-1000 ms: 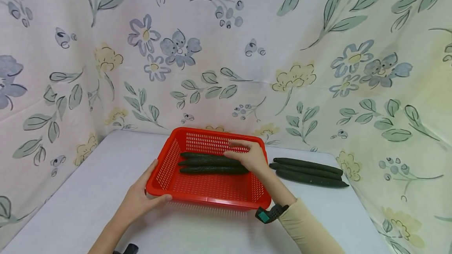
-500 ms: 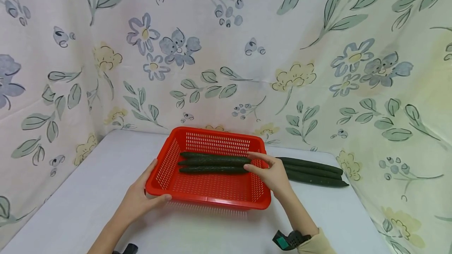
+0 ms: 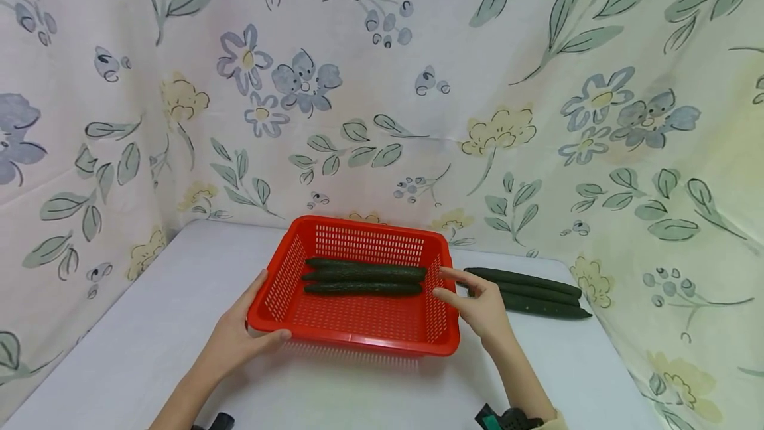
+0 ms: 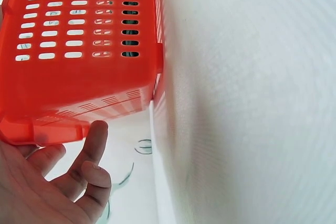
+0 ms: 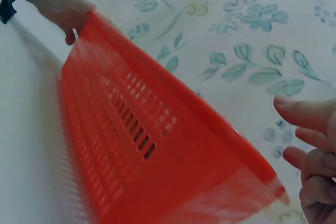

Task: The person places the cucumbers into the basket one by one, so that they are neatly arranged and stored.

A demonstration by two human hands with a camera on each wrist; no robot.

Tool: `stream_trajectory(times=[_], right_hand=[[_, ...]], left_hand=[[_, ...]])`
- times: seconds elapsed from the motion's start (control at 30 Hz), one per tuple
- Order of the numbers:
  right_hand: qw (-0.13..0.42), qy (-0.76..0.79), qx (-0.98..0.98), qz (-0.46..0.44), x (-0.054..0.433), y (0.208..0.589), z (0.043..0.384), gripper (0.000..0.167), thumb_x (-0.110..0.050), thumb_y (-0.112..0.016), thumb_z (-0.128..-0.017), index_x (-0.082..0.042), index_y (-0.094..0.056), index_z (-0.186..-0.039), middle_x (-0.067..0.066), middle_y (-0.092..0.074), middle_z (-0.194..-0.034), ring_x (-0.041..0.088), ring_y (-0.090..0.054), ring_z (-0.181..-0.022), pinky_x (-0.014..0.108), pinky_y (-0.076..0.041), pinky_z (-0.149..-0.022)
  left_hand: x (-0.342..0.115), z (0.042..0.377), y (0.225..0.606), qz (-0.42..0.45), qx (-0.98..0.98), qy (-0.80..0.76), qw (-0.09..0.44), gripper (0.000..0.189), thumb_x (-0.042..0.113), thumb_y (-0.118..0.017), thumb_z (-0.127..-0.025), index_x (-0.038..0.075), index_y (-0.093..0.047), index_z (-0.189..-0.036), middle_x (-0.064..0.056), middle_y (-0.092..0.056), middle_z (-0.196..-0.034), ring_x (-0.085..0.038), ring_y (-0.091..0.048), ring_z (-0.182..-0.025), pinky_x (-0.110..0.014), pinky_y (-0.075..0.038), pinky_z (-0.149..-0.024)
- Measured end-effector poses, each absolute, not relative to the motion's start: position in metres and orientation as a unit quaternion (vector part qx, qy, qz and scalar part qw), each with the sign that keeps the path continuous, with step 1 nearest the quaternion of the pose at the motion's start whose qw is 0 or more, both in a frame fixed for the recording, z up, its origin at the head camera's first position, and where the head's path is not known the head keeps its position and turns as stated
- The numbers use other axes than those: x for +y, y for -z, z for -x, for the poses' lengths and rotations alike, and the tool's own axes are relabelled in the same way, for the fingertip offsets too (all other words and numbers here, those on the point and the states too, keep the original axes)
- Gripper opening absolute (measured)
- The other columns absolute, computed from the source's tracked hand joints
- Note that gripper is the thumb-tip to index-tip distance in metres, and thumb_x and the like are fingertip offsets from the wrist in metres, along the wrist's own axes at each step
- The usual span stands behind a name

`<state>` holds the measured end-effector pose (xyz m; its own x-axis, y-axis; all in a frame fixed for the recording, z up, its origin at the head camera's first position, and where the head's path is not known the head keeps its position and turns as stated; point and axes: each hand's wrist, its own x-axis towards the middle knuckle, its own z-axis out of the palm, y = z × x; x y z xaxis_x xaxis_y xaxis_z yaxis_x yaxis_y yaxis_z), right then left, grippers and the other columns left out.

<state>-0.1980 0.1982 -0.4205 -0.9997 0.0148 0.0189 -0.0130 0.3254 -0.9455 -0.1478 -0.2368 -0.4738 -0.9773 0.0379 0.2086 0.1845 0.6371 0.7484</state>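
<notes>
Red basket: the red basket (image 3: 358, 340) stands on the white table (image 3: 137, 357), its long side facing the person, its slotted walls flaring up to a smooth rim.
Cucumbers inside: three dark green cucumbers (image 3: 364, 275) lie side by side on the basket floor, lengthwise, toward the back wall; bare floor shows in front of them.
Cucumbers outside: three more cucumbers (image 3: 540, 292) lie close together on the table, just right of the basket, the right hand covering part of their left ends in the head view.
Left hand: the left hand (image 3: 237, 336) holds the basket at its front left corner, thumb on the front rim, fingers along the outside of the left wall; the left wrist view shows those fingers slightly bent.
Right hand: the right hand (image 3: 482, 307) hovers at the basket's right rim, thumb and forefinger apart with a gap between them; the right wrist view shows the hand clear of the rim, its lower fingers loosely bent.
Wrists: a black band (image 3: 507, 419) with a green patch sits on the right wrist, beside a beige sleeve (image 3: 556, 422); a small black device (image 3: 222, 422) shows by the left wrist.
Backdrop: a pale cloth (image 3: 382, 101) printed with flowers and leaves hangs behind the table.
</notes>
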Motion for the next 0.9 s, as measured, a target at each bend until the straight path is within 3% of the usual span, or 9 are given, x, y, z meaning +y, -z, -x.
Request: stream_trajectory(times=[0.17,0.23,0.27,0.37,0.5,0.63,0.73,0.83,0.9], right_hand=[[0.059,-0.556,-0.829,0.012,0.224,0.428,0.205,0.050,-0.038,-0.088,-0.089,-0.018,-0.075,-0.134,0.005,-0.071,-0.138,0.014,-0.049,-0.084,0.025,-0.042,-0.058],[0.099,-0.531,-0.841,0.007,0.238,0.434,0.208,0.051,-0.037,-0.088,-0.089,-0.015,-0.076,-0.133,0.007,-0.071,-0.138,0.007,-0.058,-0.086,0.022,-0.047,-0.061],[0.120,-0.515,-0.849,0.005,0.246,0.437,0.210,0.051,-0.037,-0.088,-0.089,-0.014,-0.076,-0.133,0.008,-0.071,-0.138,0.007,-0.061,-0.078,0.021,-0.047,-0.060],[0.173,-0.462,-0.870,0.004,0.272,0.449,0.216,0.050,-0.035,-0.089,-0.088,-0.013,-0.077,-0.131,0.011,-0.071,-0.139,0.008,-0.058,-0.052,0.020,-0.048,-0.056],[0.199,-0.409,-0.891,0.011,0.307,0.464,0.220,0.052,-0.036,-0.090,-0.086,-0.014,-0.076,-0.131,0.015,-0.069,-0.140,0.009,-0.045,-0.038,0.022,-0.044,-0.048],[0.202,-0.361,-0.910,0.025,0.340,0.477,0.219,0.054,-0.039,-0.090,-0.086,-0.014,-0.076,-0.132,0.017,-0.068,-0.141,0.003,-0.054,-0.050,0.016,-0.046,-0.054],[0.195,-0.342,-0.918,0.051,0.359,0.488,0.217,0.055,-0.042,-0.089,-0.087,-0.014,-0.076,-0.132,0.017,-0.068,-0.142,0.011,-0.066,-0.063,0.018,-0.051,-0.062],[0.188,-0.363,-0.908,0.087,0.374,0.499,0.216,0.056,-0.042,-0.088,-0.088,-0.011,-0.075,-0.132,0.020,-0.065,-0.145,0.033,-0.074,-0.098,0.039,-0.059,-0.090],[0.190,-0.378,-0.900,0.107,0.382,0.507,0.215,0.056,-0.040,-0.089,-0.087,-0.009,-0.075,-0.131,0.021,-0.064,-0.145,0.043,-0.064,-0.127,0.054,-0.050,-0.109]], left_hand=[[-0.237,0.148,0.475,0.062,-0.900,0.422,0.087,0.120,0.049,-0.091,-0.081,0.024,-0.017,-0.172,-0.020,-0.034,-0.170,-0.047,-0.044,-0.148,-0.071,-0.048,-0.107],[-0.237,0.148,0.475,0.062,-0.900,0.423,0.088,0.120,0.049,-0.091,-0.081,0.024,-0.017,-0.172,-0.020,-0.034,-0.170,-0.047,-0.044,-0.148,-0.071,-0.048,-0.107],[-0.237,0.148,0.475,0.062,-0.900,0.422,0.087,0.120,0.049,-0.091,-0.081,0.024,-0.017,-0.172,-0.020,-0.034,-0.170,-0.047,-0.044,-0.148,-0.071,-0.048,-0.107],[-0.237,0.148,0.475,0.059,-0.901,0.422,0.086,0.120,0.049,-0.091,-0.081,0.024,-0.017,-0.172,-0.020,-0.034,-0.170,-0.047,-0.044,-0.148,-0.071,-0.048,-0.107],[-0.237,0.148,0.475,0.057,-0.902,0.420,0.084,0.120,0.050,-0.091,-0.081,0.024,-0.017,-0.172,-0.020,-0.034,-0.170,-0.047,-0.044,-0.148,-0.070,-0.048,-0.107],[-0.237,0.148,0.474,0.056,-0.903,0.418,0.085,0.120,0.051,-0.091,-0.081,0.023,-0.017,-0.172,-0.020,-0.034,-0.170,-0.047,-0.044,-0.148,-0.071,-0.048,-0.107],[-0.237,0.148,0.474,0.057,-0.902,0.418,0.086,0.120,0.051,-0.090,-0.081,0.023,-0.017,-0.172,-0.020,-0.034,-0.170,-0.047,-0.045,-0.147,-0.070,-0.049,-0.107],[-0.237,0.148,0.474,0.058,-0.903,0.417,0.086,0.120,0.051,-0.090,-0.081,0.023,-0.017,-0.172,-0.020,-0.034,-0.170,-0.047,-0.045,-0.147,-0.070,-0.049,-0.106],[-0.237,0.148,0.474,0.058,-0.903,0.418,0.086,0.120,0.051,-0.090,-0.081,0.023,-0.017,-0.172,-0.020,-0.035,-0.170,-0.046,-0.045,-0.147,-0.070,-0.049,-0.106]])
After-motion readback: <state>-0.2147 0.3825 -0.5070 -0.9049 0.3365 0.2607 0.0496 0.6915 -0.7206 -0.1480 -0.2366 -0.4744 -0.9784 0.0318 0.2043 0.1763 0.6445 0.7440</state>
